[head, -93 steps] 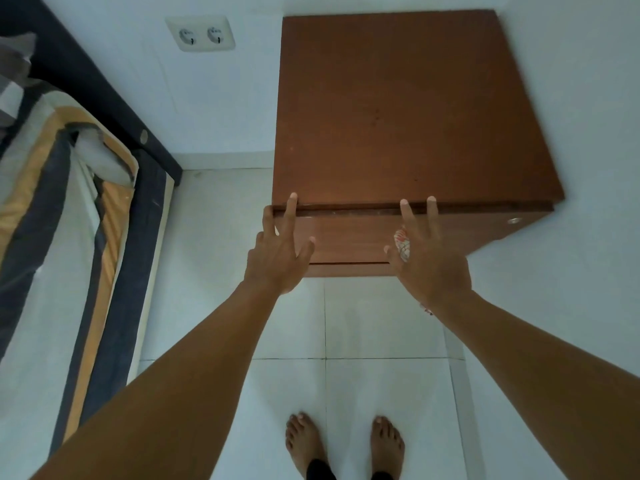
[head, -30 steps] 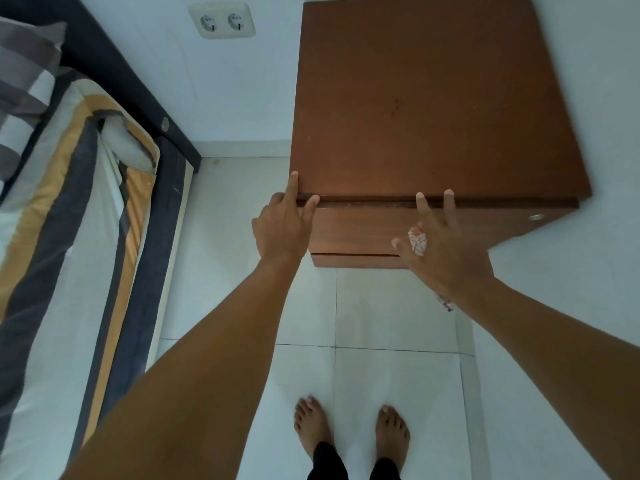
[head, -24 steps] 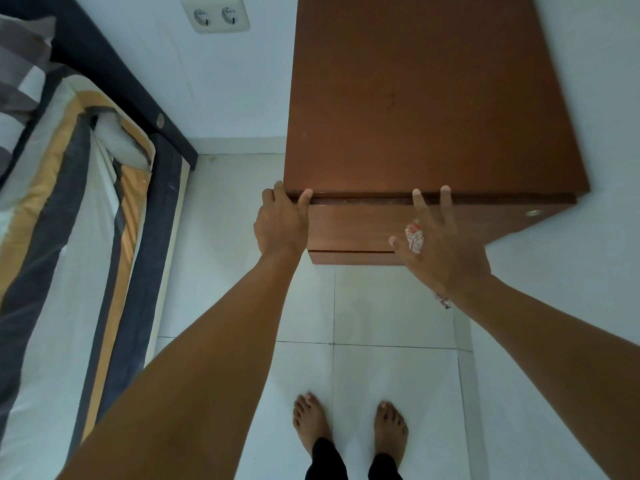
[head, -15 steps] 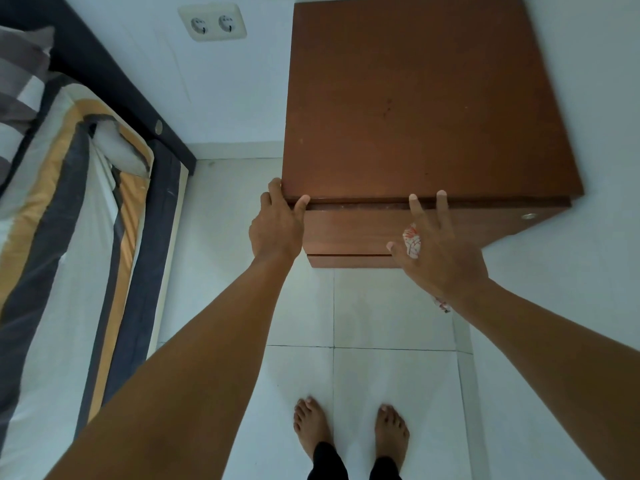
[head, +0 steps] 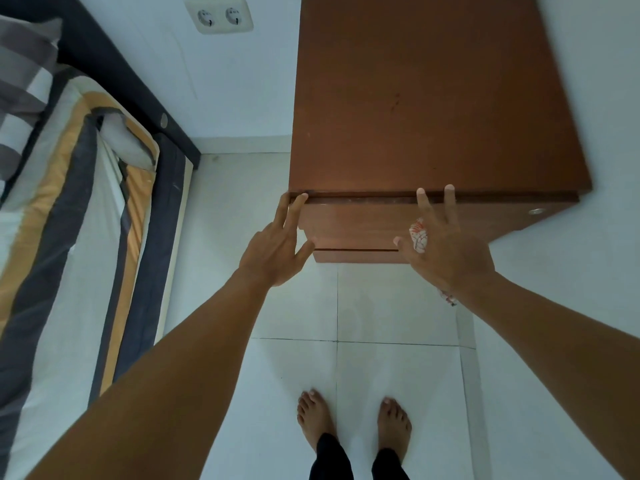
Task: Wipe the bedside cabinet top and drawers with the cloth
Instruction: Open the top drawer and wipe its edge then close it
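A brown wooden bedside cabinet stands against the white wall, its top bare. Below the top's front edge I see the upper drawer front. My left hand is spread, fingertips touching the front left corner under the top. My right hand reaches toward the front edge with two fingers stretched out. A white cloth with a red pattern is tucked between its fingers and palm, and a small end of the cloth shows below the wrist. Most of the cloth is hidden by the hand.
A bed with a striped sheet and dark frame lies along the left. A double wall socket sits on the wall left of the cabinet. White floor tiles and my bare feet are below.
My left hand has uncurled from gripping the cabinet's left corner and now has its fingers spread at that corner. My right hand has stayed at the front edge with the cloth.
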The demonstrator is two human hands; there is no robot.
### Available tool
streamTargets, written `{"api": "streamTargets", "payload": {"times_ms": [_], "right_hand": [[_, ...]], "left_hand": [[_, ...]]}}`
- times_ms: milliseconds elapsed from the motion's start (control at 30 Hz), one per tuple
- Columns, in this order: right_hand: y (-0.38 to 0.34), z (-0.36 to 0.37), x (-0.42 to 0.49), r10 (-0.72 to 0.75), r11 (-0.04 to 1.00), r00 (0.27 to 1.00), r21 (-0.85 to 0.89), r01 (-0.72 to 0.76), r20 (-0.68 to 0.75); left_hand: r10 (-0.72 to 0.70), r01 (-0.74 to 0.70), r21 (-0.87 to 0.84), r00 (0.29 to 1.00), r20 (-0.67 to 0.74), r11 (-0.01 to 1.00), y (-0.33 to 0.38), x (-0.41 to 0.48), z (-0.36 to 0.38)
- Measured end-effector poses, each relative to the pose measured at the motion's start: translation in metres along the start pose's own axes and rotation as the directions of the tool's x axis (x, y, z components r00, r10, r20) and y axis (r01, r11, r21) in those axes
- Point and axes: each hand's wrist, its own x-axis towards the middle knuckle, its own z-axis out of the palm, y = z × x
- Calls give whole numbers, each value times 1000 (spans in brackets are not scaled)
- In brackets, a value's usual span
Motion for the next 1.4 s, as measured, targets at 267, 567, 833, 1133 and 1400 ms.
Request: {"api": "streamTargets", "payload": {"times_ms": [267,567,833,1133,1400], "right_hand": [[2,1,1,9,1000,1000,2,-9,19],[-1,-5,1,6,1000,999,6,-6,38],[1,-1,2,-9,999,1000,-36,10,26],[1,-2,2,6,1000,999,14,-7,36],[-3,-10,2,14,1000,998,-8,-14,65]], "left_hand": [[20,-43,193,992,121,980,-6,4,-12],[-4,-11,123,993,122,992,-4,3,-19],[-2,3,-16,1000,30,1000,2,-1,-6],[-103,111,-145,993,64,983,12,8,-3],[-160,161,0,984,84,987,19,20,-16]]}}
